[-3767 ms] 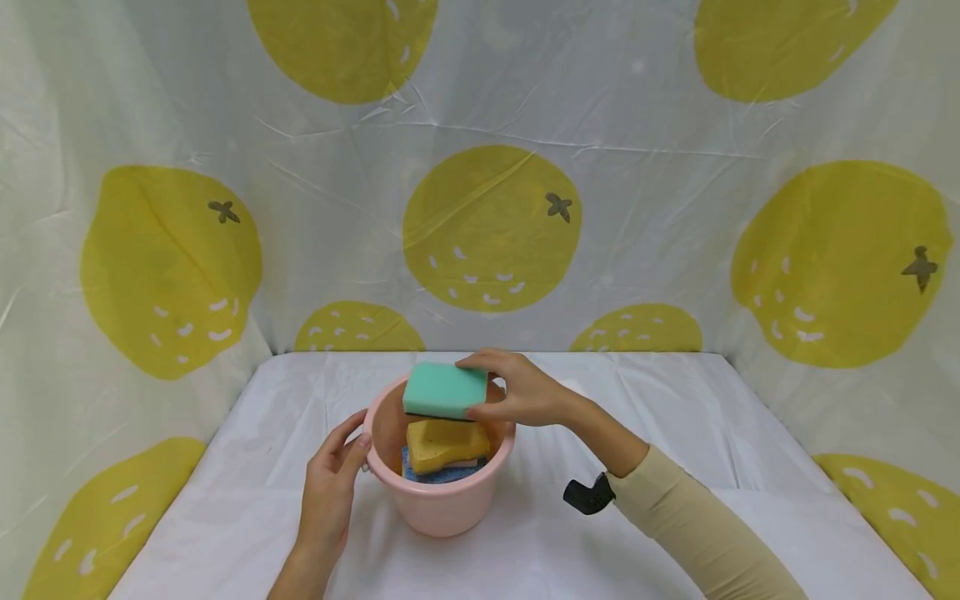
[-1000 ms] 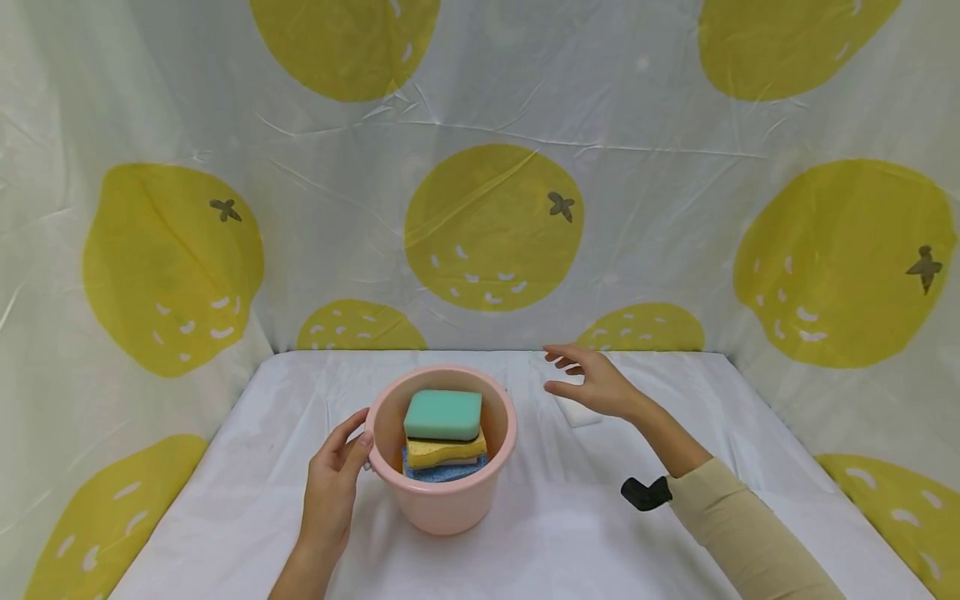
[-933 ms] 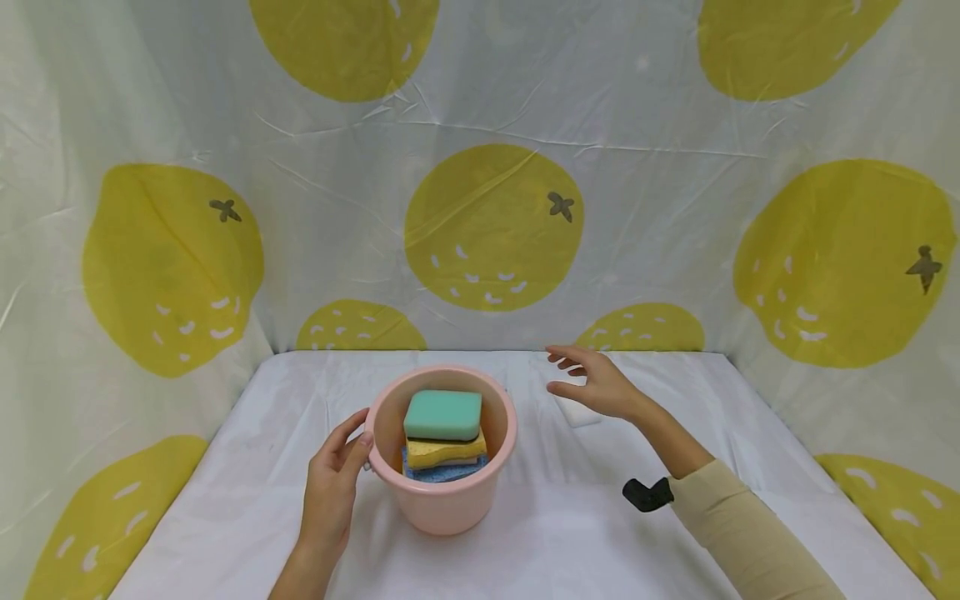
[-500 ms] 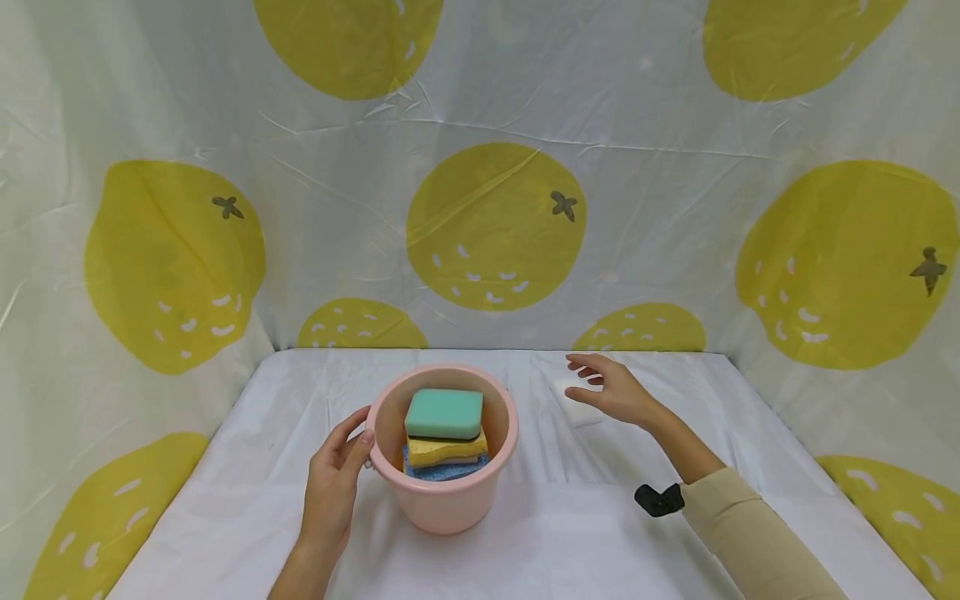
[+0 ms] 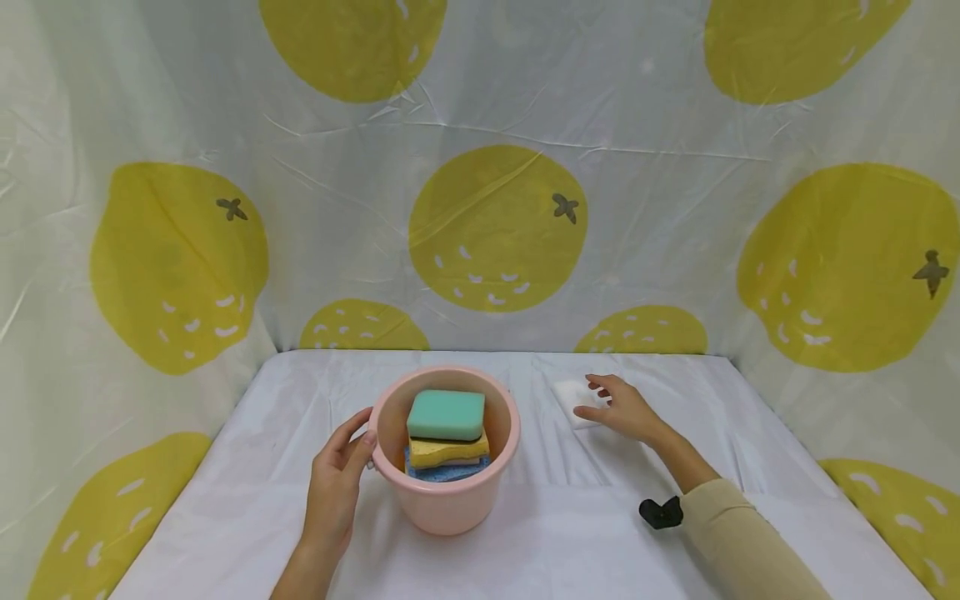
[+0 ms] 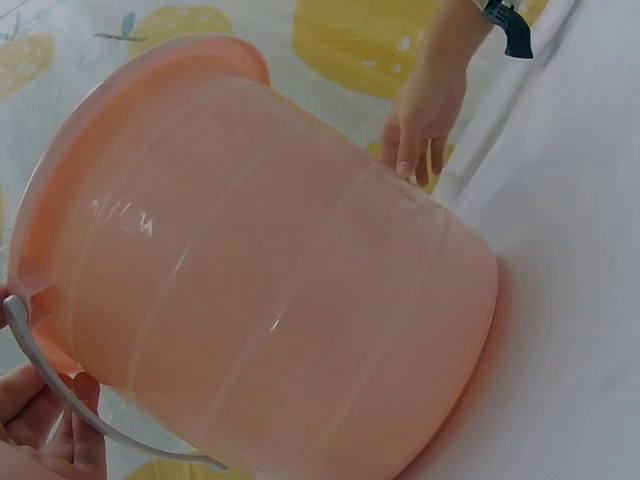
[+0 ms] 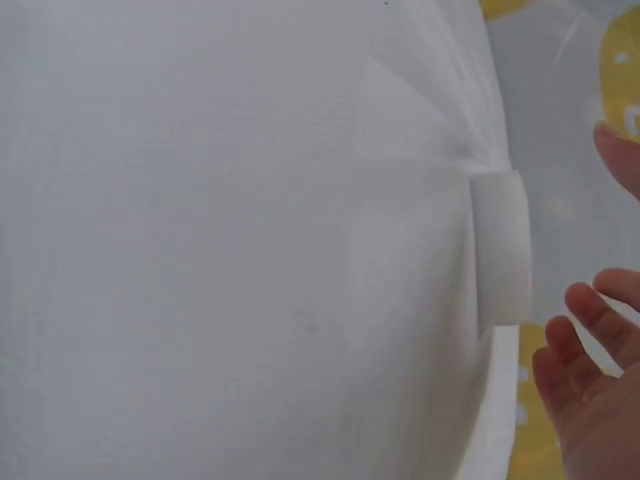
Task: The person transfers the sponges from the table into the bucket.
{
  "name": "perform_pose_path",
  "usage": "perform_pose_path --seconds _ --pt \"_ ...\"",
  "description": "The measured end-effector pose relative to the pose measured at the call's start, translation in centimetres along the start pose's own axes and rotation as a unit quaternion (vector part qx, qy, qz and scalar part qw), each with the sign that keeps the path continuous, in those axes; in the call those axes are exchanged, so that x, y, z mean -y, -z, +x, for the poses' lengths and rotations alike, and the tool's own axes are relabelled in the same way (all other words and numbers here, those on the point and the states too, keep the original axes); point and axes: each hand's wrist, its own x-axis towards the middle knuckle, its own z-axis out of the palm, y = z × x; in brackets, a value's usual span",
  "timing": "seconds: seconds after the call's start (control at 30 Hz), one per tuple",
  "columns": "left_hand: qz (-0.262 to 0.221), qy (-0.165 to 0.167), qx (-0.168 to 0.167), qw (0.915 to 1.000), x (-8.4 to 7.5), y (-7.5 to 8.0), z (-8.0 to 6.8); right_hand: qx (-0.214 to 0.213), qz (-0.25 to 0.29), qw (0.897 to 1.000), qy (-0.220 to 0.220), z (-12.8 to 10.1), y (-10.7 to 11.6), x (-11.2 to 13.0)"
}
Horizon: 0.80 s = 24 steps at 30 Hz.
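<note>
A pink bucket (image 5: 448, 505) stands upright on the white cloth, and my left hand (image 5: 333, 475) grips its left rim. In the left wrist view, fingers (image 6: 85, 440) show beside the bucket's grey handle (image 6: 95, 420). Inside the bucket lies a stack: a mint-green sponge (image 5: 447, 414) with a dark underside on top, a yellow sponge (image 5: 446, 452) beneath, a blue sponge (image 5: 447, 473) lowest. To the bucket's right, my right hand (image 5: 628, 411) hovers with fingers spread beside a white sponge block (image 5: 572, 402). The right wrist view shows a gap between that block and the fingertips.
White cloth (image 5: 585, 542) covers the table. A curtain with lemon prints (image 5: 495, 229) rises behind and along both sides. A black strap-like piece (image 5: 661, 513) hangs at the right sleeve's cuff.
My right hand set the mint-green sponge onto the stack and let go. It then moved right and down toward the white block. My left hand stays on the rim.
</note>
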Motion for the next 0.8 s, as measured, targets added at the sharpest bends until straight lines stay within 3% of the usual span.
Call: perform_pose_path --seconds 0.33,0.8 --pt "0.000 -0.001 -0.004 1.0000 0.0 0.0 0.0 0.027 -0.027 0.997 -0.067 0.0 -1.5 -1.4" --pt "0.000 -0.002 -0.002 1.0000 0.0 -0.1 0.0 0.020 -0.053 0.996 -0.073 0.4 -2.1 -1.0"
